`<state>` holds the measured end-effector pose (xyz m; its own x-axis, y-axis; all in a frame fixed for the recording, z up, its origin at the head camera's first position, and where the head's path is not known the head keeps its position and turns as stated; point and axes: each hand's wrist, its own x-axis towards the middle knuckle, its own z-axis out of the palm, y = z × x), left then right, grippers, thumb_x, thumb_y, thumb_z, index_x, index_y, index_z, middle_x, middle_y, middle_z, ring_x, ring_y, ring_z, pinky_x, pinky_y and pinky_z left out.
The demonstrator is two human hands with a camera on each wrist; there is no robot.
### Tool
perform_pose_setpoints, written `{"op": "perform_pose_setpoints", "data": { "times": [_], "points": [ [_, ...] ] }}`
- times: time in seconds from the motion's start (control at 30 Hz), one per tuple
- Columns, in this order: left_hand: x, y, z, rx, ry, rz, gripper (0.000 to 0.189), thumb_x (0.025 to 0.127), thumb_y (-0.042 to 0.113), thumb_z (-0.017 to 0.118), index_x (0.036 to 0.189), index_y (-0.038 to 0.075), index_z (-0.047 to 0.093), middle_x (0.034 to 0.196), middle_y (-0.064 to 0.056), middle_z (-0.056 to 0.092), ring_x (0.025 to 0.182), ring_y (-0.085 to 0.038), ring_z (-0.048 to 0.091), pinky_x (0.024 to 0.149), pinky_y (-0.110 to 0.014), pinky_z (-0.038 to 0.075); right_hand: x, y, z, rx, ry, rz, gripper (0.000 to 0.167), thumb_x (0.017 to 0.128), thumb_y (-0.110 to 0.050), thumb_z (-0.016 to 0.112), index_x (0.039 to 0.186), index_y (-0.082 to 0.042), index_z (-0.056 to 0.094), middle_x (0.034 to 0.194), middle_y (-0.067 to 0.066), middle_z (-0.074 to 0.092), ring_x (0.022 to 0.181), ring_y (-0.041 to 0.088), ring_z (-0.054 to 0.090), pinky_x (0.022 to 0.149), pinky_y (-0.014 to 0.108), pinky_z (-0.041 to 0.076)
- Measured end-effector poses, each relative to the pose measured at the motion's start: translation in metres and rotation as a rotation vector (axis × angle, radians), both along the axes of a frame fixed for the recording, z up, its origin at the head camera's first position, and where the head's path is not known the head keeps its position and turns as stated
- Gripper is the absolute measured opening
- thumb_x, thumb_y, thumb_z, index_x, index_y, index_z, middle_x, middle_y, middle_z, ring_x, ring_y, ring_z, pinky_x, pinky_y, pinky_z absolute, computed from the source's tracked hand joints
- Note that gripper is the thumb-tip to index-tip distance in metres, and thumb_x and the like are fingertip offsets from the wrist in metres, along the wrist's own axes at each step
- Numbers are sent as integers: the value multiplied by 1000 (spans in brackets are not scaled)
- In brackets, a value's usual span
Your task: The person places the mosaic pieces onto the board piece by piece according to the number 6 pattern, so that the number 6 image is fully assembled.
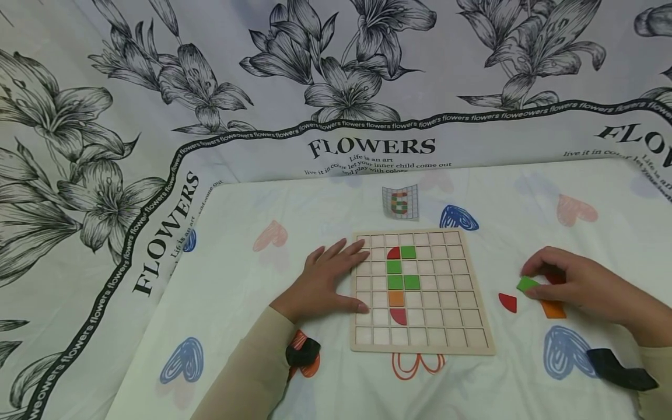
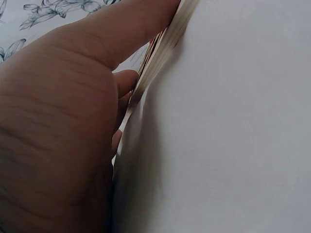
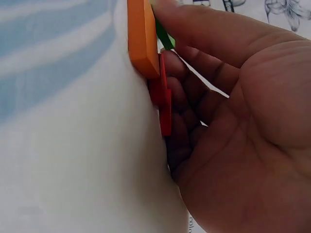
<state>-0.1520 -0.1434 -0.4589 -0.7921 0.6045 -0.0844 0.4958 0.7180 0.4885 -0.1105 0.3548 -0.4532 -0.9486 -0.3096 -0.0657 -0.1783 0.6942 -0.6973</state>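
My left hand (image 1: 321,284) rests on the left edge of a wooden grid board (image 1: 420,351), fingers spread, thumb on the lower part of that edge. On the board lie several green squares (image 1: 394,282), an orange square (image 1: 396,298) and two red quarter-round tiles (image 1: 398,316). To the right of the board, my right hand (image 1: 590,286) pinches a green square tile (image 1: 527,284) between thumb and fingers. Beneath that hand lies an orange tile (image 3: 143,43), with red tiles (image 3: 165,109) beside it, partly hidden by the fingers in the head view.
A loose red quarter-round tile (image 1: 507,302) lies between the board and my right hand. Behind the board is a small pattern card (image 1: 401,202) showing a grid with coloured shapes. A white cloth (image 1: 220,303) with printed hearts covers the surface; a flower-printed curtain (image 1: 273,87) stands behind.
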Motion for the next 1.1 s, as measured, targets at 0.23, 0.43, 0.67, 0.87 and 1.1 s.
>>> {"op": "perform_pose_setpoints", "data": {
  "times": [0.23, 0.43, 0.67, 0.87, 1.1],
  "points": [
    [0, 0, 0, -1, -2, -4, 107, 85, 77, 78, 173, 34, 35, 177, 25, 13, 164, -9, 0, 127, -50, 0, -3, -3, 4, 30, -63, -73, 18, 98, -12, 84, 112, -10, 72, 97, 1, 66, 83, 14, 59, 69, 23, 51],
    [0, 0, 0, -4, 0, -3, 107, 85, 76, 79, 173, 34, 34, 177, 24, 14, 164, -10, 0, 128, -51, 0, -2, -2, 5, 18, -31, -93, 17, 99, -15, 83, 115, -11, 79, 92, -1, 68, 80, 14, 60, 69, 21, 48],
    [0, 0, 1, -5, -9, 1, 107, 85, 76, 79, 173, 35, 34, 177, 25, 13, 164, -9, 0, 128, -50, 0, 0, -3, 4, -48, -37, -150, 14, 102, -11, 79, 114, -6, 74, 79, 5, 64, 68, 22, 60, 63, 26, 48],
    [1, 0, 2, 6, -6, -2, 106, 85, 75, 79, 173, 34, 35, 177, 24, 13, 164, -10, 0, 127, -51, 0, 0, -3, 5, -69, -24, -184, 22, 104, -7, 75, 124, 1, 73, 83, 5, 68, 70, 20, 62, 62, 24, 51],
    [-1, -1, -5, 8, 8, 5, 106, 84, 76, 81, 172, 36, 36, 176, 27, 13, 164, -8, 0, 127, -51, 0, -1, -5, 5, -60, -35, -213, 23, 107, -8, 72, 127, 2, 72, 86, 5, 70, 69, 22, 62, 58, 28, 54]
  ]
}}
